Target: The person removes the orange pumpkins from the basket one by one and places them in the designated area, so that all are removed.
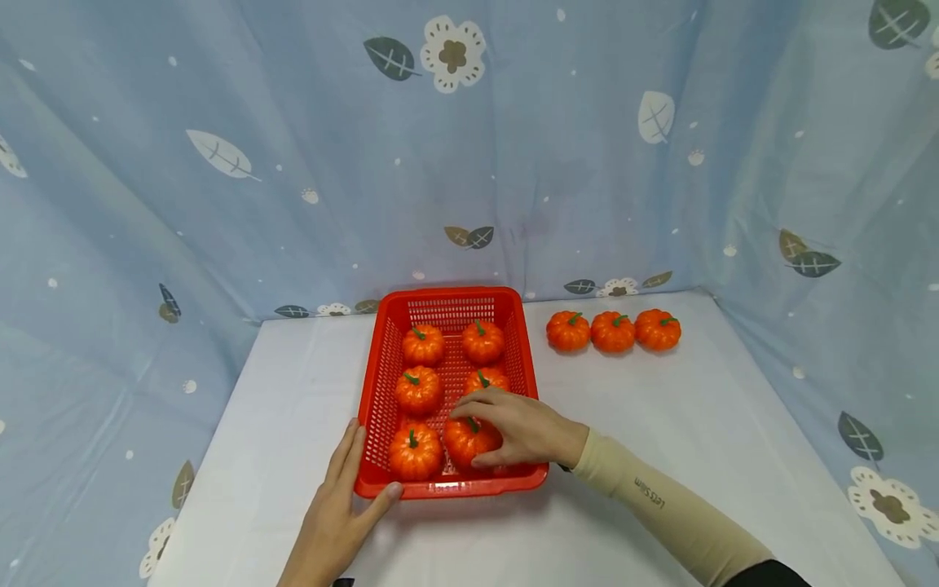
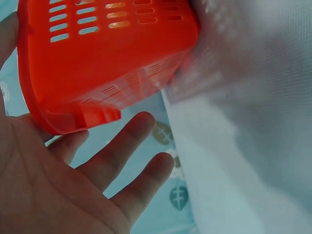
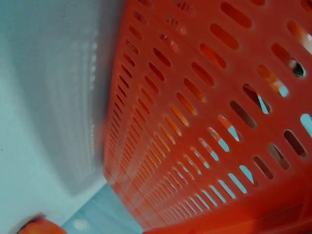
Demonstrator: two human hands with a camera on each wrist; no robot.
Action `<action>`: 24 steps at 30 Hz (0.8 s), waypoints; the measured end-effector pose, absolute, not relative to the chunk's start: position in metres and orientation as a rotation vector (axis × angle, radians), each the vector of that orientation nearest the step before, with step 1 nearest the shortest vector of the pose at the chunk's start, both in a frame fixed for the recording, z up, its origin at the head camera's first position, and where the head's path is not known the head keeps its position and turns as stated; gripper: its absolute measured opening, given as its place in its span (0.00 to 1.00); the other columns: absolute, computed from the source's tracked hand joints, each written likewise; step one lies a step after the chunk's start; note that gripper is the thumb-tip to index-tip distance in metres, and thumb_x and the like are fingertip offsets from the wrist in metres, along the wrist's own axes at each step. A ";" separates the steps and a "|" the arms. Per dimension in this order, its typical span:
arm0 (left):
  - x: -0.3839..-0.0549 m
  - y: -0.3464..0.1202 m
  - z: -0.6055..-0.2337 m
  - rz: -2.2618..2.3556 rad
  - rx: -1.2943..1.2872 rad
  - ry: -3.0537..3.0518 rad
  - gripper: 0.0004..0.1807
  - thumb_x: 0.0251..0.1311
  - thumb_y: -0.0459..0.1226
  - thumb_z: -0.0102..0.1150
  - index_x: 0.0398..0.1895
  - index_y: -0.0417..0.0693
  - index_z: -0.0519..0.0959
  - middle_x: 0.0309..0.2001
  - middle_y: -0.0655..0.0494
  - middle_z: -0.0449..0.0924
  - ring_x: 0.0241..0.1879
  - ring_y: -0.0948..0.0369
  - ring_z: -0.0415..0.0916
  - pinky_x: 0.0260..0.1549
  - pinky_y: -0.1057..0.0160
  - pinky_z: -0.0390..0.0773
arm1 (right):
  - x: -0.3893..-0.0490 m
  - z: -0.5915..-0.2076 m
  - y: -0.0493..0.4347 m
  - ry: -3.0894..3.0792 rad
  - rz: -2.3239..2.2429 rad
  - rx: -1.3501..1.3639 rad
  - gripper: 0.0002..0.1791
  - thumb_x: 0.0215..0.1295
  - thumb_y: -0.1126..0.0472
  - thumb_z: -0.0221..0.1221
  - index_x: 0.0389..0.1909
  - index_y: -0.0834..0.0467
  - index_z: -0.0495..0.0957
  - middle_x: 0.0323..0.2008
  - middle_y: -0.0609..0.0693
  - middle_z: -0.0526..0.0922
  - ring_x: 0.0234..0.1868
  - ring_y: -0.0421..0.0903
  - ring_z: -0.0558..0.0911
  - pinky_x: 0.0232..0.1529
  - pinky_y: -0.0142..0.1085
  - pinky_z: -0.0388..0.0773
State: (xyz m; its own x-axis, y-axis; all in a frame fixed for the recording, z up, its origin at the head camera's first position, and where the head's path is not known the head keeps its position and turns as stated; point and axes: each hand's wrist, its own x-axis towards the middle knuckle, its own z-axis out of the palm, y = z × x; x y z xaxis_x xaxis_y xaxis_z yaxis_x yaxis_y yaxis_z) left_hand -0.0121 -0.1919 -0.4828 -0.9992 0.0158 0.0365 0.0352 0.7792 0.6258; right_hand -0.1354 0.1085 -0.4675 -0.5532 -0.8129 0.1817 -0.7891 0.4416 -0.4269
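Note:
Inside the red plastic basket (image 1: 452,489), small orange toy pumpkins with green stems stand in two columns of three. My right hand (image 1: 517,424) reaches over the basket's right side, with fingers and thumb curled round the near right pumpkin (image 1: 466,443). Beside it sits the near left pumpkin (image 1: 416,452); the middle right pumpkin (image 1: 487,380) is partly covered by the right hand. At the near left corner, my left hand (image 1: 339,497) touches the basket from outside, thumb at the front rim. In the left wrist view its fingers (image 2: 122,151) are spread and fairly straight.
Three more pumpkins stand in a row on the white table (image 1: 623,408), right of the basket: a left one (image 1: 568,331), a middle one (image 1: 613,332) and a right one (image 1: 658,330). A blue patterned curtain (image 1: 330,163) hangs behind and at both sides.

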 end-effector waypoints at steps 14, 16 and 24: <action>-0.011 -0.193 -0.482 -1.039 -0.044 -2.920 0.53 0.64 0.60 0.63 0.83 0.61 0.43 0.82 0.68 0.36 0.76 0.45 0.53 0.62 0.31 0.65 | -0.137 -0.474 0.110 2.653 -1.105 -1.501 0.38 0.56 0.43 0.74 0.66 0.48 0.74 0.66 0.48 0.74 0.67 0.42 0.70 0.63 0.41 0.75; -0.011 -0.193 -0.482 -1.037 -0.048 -2.916 0.53 0.64 0.60 0.63 0.83 0.61 0.43 0.82 0.68 0.36 0.76 0.45 0.53 0.62 0.31 0.65 | -0.137 -0.473 0.109 2.649 -1.116 -1.494 0.37 0.56 0.42 0.74 0.66 0.47 0.74 0.66 0.48 0.74 0.68 0.42 0.69 0.64 0.41 0.73; -0.011 -0.193 -0.484 -1.045 -0.048 -2.909 0.53 0.64 0.60 0.63 0.83 0.63 0.43 0.81 0.68 0.36 0.76 0.46 0.52 0.63 0.31 0.64 | -0.136 -0.471 0.112 2.630 -1.195 -1.521 0.38 0.56 0.44 0.75 0.67 0.48 0.74 0.67 0.49 0.73 0.68 0.44 0.69 0.64 0.42 0.73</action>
